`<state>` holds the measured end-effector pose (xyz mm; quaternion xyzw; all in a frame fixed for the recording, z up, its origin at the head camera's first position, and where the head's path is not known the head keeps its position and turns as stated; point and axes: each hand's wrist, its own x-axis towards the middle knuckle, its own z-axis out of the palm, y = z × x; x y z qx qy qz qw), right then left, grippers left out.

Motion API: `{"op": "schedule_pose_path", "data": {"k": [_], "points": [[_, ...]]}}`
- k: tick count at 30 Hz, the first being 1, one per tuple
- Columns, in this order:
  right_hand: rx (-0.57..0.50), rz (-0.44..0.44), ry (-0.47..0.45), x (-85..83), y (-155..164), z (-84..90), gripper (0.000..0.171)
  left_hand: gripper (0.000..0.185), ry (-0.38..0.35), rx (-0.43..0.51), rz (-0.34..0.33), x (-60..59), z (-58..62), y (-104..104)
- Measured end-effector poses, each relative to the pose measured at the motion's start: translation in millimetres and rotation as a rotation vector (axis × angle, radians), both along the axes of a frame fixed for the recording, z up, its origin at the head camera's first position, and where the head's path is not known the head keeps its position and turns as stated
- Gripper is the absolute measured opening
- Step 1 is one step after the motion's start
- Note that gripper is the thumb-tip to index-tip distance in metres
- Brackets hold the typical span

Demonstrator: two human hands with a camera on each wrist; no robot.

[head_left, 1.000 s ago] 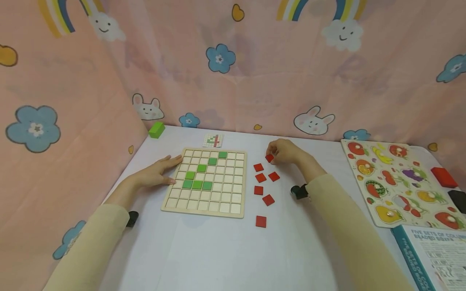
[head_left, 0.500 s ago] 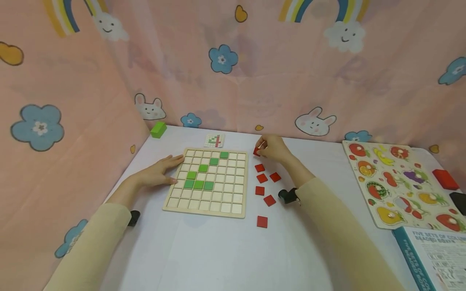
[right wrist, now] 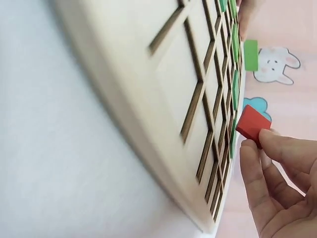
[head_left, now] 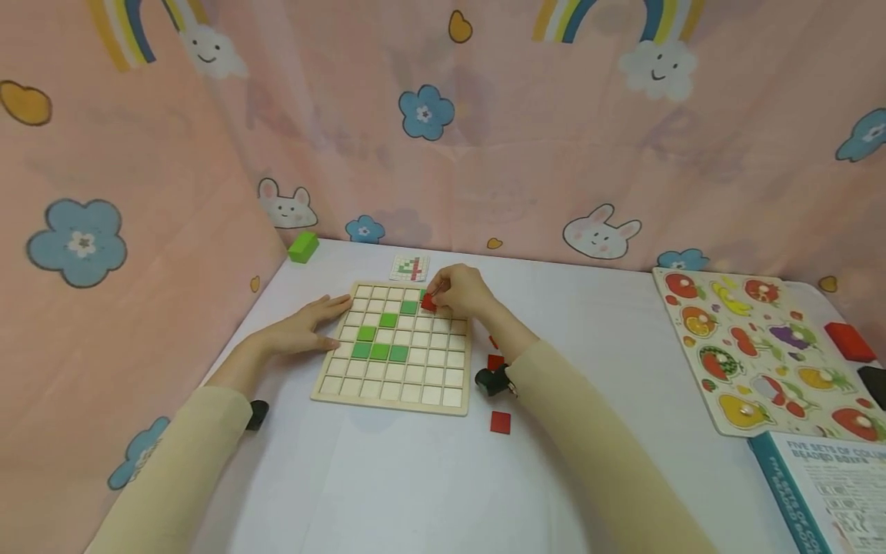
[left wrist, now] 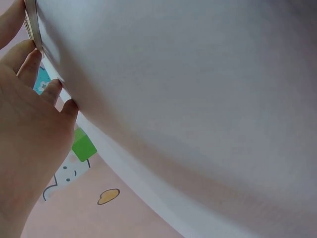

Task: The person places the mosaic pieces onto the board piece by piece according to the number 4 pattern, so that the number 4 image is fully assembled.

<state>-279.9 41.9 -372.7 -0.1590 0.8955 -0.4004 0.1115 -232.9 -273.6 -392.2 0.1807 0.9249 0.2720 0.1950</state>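
Note:
A wooden grid board (head_left: 394,400) lies on the white table, with several green tiles (head_left: 379,352) set in its squares. My right hand (head_left: 458,291) hovers over the board's far right part and pinches a red tile (head_left: 428,302), seen close up as the red tile (right wrist: 252,124) at my fingertips (right wrist: 270,139) above the board (right wrist: 163,89). My left hand (head_left: 304,327) lies flat against the board's left edge, its fingers (left wrist: 47,94) straight. Loose red tiles (head_left: 500,422) lie right of the board, partly hidden by my right forearm.
A small pattern card (head_left: 410,268) lies behind the board and a green block (head_left: 303,247) sits at the far left corner. A fruit peg puzzle (head_left: 754,346), a red block (head_left: 847,341) and a printed box (head_left: 824,492) occupy the right side. Pink curtains wall the table.
My right hand has carried the red tile leftward from the loose pile to above the board's top right squares. The left hand has stayed put.

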Motion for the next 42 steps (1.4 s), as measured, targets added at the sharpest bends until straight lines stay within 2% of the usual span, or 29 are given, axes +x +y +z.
{"op": "schedule_pose_path", "data": {"k": [6, 11, 18, 23, 30, 33, 38, 42], "points": [[0.103, 0.016, 0.056, -1.6, -8, -2.9, 0.006, 0.082, 0.005, 0.002, -0.001, 0.0, -2.3, 2], [0.156, 0.033, 0.056, 1.3, -10, -2.4, 0.005, 0.081, 0.002, 0.000, 0.000, 0.0, -2.3, 3], [0.211, 0.112, 0.095, 1.1, -4, 3.3, 0.013, 0.081, 0.006, -0.004, -0.010, 1.4, -0.7, 3], [0.181, 0.072, 0.081, -5.4, 20, 8.1, 0.017, 0.081, 0.001, -0.003, -0.012, 1.3, 0.0, 3], [0.131, 0.038, 0.032, -16.7, 57, 4.5, 0.019, 0.081, 0.005, 0.005, -0.016, -1.1, -1.0, 0], [0.119, 0.091, 0.000, -16.7, 57, 2.0, 0.019, 0.082, 0.003, 0.007, -0.014, -0.7, -0.8, 0], [0.167, 0.240, -0.013, -11.8, 42, -3.3, 0.019, 0.081, 0.005, 0.004, -0.013, 0.2, -0.4, 1], [0.205, 0.276, -0.004, -9.7, 34, -4.4, 0.020, 0.081, 0.004, 0.005, -0.016, -0.1, -0.5, 1]]}}
